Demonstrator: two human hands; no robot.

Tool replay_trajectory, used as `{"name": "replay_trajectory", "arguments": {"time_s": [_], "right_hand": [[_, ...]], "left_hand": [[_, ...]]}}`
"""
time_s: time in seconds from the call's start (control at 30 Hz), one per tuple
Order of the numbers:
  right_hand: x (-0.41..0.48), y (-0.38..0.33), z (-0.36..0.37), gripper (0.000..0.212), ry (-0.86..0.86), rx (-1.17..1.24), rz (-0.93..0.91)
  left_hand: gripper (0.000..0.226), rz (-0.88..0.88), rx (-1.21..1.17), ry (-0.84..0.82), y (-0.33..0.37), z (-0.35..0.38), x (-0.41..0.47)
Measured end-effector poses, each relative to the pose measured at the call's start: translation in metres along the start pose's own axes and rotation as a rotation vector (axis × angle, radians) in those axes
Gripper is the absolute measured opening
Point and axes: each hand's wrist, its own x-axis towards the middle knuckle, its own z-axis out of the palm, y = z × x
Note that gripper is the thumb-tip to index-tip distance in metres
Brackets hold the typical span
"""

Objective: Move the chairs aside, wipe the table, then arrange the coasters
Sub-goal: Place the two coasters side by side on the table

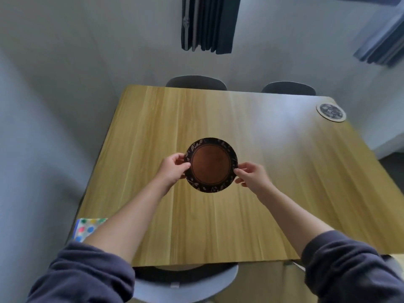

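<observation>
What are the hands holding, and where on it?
Round brown coaster with dark patterned rim, pinched at opposite edges by left hand and right hand.

A dark curtain hangs in tight pleats at the top, against a plain white wall. To the right of the curtain, at the same height, a second curtain in blue-grey folds is cut off by the edge of view. Below that one, well down and right of the dark curtain, lies a patch of grey floor. Far below the dark curtain and to its left lies a white spotted sheet with green, yellow, pink and blue dots; cloth or paper cannot be told
</observation>
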Motion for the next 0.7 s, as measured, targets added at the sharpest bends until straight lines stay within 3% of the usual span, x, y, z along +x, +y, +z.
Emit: {"name": "replay_trajectory", "arguments": {"time_s": [0.2, 0.4, 0.6, 0.7], "right_hand": [[-0.014, 0.029, -0.044, 0.01, -0.005, -0.067, 0.037], [0.013, 0.042, -0.082, 0.009, -0.087, -0.136, -0.01], [0.057, 0.027, -0.099, 0.02, -0.085, -0.082, -0.057], [0.09, 0.013, -0.106, 0.037, -0.117, -0.089, -0.034]], "left_hand": [[0.015, -0.048, -0.052, 0.072, -0.006, 0.052, -0.033], [0.015, -0.102, -0.112, 0.282, -0.013, 0.109, -0.046], [0.032, -0.088, -0.125, 0.443, 0.016, 0.136, -0.023], [0.056, -0.152, 0.05, 0.482, 0.036, 0.136, 0.017]]}}
